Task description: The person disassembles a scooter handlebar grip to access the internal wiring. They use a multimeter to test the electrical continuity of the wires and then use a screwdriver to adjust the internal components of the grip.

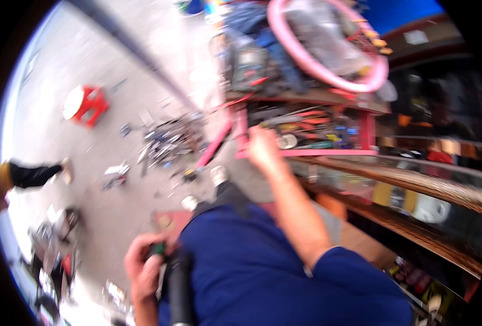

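Note:
My left hand (144,270) is closed around a dark thing with a green part (157,249), held low at my left side; I cannot make out its kind. A thick black cylinder (180,288) lies right beside that hand, against my blue shirt, and whether it belongs to the held thing is unclear. My right hand (262,145) reaches forward to the left end of a pink-framed tool compartment (328,152). Its fingers are smeared by motion. Inside the compartment, next to that hand, lie several red- and orange-handled hand tools (309,120) and a round pale object (287,141).
Above the compartment, a cluttered top carries a pink hose (287,46) and dark cloth (281,60). Metal scraps (170,142) lie on the floor beyond my shoes. A red stool (93,106) stands farther left, near another person's leg (35,173). Glass-fronted shelves (414,179) run along my right.

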The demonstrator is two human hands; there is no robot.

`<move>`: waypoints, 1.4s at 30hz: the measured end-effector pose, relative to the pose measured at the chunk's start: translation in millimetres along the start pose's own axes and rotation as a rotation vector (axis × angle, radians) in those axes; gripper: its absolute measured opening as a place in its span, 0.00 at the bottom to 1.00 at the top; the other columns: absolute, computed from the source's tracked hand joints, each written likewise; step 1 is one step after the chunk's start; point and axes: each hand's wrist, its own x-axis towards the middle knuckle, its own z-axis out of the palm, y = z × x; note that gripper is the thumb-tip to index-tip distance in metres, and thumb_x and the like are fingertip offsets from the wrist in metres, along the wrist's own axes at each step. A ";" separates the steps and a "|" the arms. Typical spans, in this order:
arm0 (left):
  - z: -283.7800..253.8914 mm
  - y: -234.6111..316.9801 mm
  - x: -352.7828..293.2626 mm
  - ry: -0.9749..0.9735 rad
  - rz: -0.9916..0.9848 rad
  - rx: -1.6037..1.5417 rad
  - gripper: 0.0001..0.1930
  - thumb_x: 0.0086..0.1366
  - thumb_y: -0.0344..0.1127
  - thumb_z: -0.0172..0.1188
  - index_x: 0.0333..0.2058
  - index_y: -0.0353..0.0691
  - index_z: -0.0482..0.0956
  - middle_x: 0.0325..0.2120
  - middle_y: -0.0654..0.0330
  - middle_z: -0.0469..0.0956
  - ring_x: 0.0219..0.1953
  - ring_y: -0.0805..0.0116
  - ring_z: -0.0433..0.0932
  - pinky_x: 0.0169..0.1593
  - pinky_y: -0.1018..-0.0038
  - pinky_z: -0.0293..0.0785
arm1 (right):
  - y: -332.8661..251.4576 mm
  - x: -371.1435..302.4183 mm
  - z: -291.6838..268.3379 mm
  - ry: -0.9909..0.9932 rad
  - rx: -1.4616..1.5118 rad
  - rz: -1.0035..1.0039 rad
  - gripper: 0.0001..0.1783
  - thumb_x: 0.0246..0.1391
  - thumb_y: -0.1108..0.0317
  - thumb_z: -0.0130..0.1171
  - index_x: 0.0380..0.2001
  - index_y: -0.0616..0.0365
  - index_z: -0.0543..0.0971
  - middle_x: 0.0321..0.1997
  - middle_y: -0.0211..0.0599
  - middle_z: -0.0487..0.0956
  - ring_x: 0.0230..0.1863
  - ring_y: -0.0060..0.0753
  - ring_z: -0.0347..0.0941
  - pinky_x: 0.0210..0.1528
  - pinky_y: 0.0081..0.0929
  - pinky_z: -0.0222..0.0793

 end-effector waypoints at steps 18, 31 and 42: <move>-4.2 -0.3 -3.0 -0.108 0.061 -0.122 0.17 0.65 0.29 0.53 0.51 0.27 0.69 0.46 0.44 0.78 0.48 0.60 0.78 0.55 0.64 0.73 | -39.9 11.5 -45.3 0.176 0.796 0.267 0.12 0.66 0.62 0.50 0.39 0.61 0.73 0.25 0.41 0.74 0.24 0.39 0.71 0.28 0.34 0.69; 2.2 -4.9 1.7 -0.104 0.038 -0.182 0.16 0.66 0.28 0.53 0.51 0.29 0.69 0.41 0.50 0.77 0.46 0.63 0.77 0.53 0.66 0.72 | -163.1 -50.7 -127.2 -1.178 1.561 0.218 0.11 0.59 0.68 0.60 0.41 0.63 0.76 0.23 0.24 0.72 0.20 0.12 0.64 0.20 0.14 0.58; 16.3 17.5 -5.3 0.131 -0.096 0.071 0.15 0.62 0.25 0.54 0.47 0.33 0.64 0.34 0.60 0.78 0.35 0.79 0.73 0.39 0.81 0.68 | -193.4 -61.6 -137.5 -1.150 1.250 -0.084 0.12 0.53 0.73 0.65 0.40 0.61 0.76 0.28 0.22 0.71 0.30 0.12 0.65 0.32 0.16 0.63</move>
